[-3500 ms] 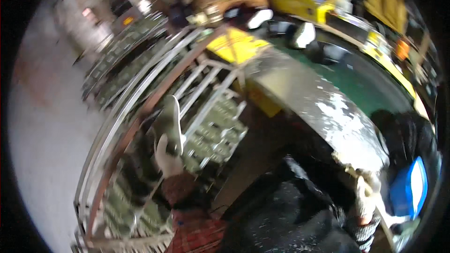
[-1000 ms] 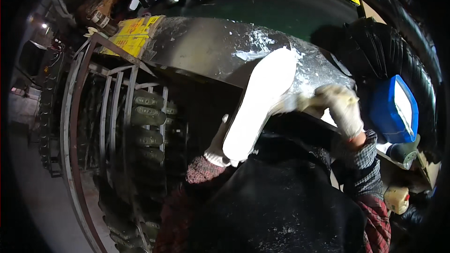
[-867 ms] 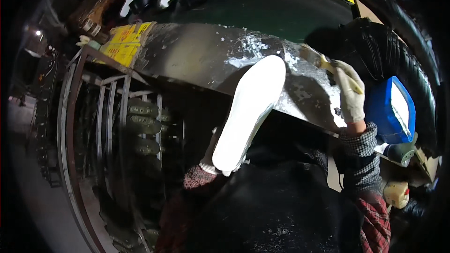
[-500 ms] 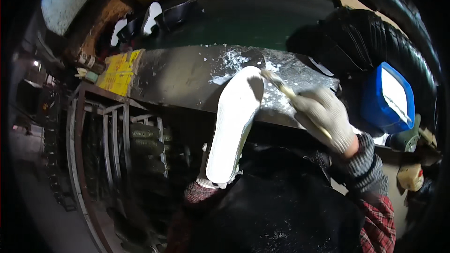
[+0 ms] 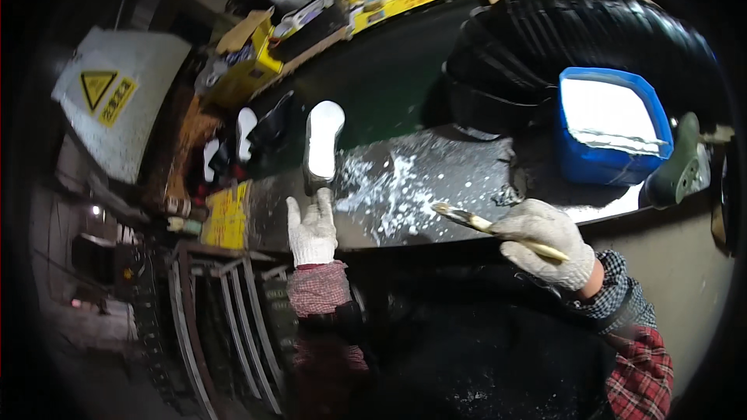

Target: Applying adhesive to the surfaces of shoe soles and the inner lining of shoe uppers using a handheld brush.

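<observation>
the gloves (image 5: 545,227) look matt knitted cloth, the brush handle (image 5: 482,224) smooth wood, the tub (image 5: 607,163) glossy plastic.

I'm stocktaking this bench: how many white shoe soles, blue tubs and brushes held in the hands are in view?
White shoe soles: 3
Blue tub: 1
Held brush: 1
Total: 5

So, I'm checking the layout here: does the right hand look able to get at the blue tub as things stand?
Probably yes: the blue tub stands open-topped just ahead and to the right of the right hand, with nothing visible blocking the way. That hand holds a brush, though.
</observation>
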Motion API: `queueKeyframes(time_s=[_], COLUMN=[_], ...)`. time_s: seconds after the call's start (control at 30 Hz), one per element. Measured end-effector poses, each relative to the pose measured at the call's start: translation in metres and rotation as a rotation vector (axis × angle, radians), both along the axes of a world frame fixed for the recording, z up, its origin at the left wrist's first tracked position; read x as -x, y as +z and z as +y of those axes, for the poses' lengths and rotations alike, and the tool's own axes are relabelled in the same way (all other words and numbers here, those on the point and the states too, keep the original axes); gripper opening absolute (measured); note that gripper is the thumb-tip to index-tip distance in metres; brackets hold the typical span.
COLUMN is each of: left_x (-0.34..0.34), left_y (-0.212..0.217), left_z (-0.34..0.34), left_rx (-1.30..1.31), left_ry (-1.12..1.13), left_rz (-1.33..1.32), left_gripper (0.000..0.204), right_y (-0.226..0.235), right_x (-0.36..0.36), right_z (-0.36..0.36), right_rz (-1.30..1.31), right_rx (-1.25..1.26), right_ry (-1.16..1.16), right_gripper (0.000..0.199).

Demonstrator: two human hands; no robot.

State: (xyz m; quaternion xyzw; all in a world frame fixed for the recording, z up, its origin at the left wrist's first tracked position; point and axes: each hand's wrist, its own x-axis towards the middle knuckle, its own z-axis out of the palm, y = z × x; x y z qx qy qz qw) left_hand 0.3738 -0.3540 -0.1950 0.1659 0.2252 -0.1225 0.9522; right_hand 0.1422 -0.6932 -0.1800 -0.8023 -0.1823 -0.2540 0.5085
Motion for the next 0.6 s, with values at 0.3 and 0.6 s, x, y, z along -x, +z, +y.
queueKeyframes(time_s=[0.3,0.6], left_x=[-0.044,0.032], left_y=[-0.064,0.081], left_z=[-0.225,-0.178], left_rx=[-0.380,-0.632], left_ry=[-0.821,-0.361], left_rz=[-0.508,-0.623], left_gripper=[0.035,0.016], right_y=[0.019,0.048], right_x=[0.043,0.072], right_z=[-0.028,-0.111], right_rz=[0.102,-0.108], right_rx=[-0.253,-0.047], right_ry=[-0.105,-0.856], right_gripper=[0.022,0.027])
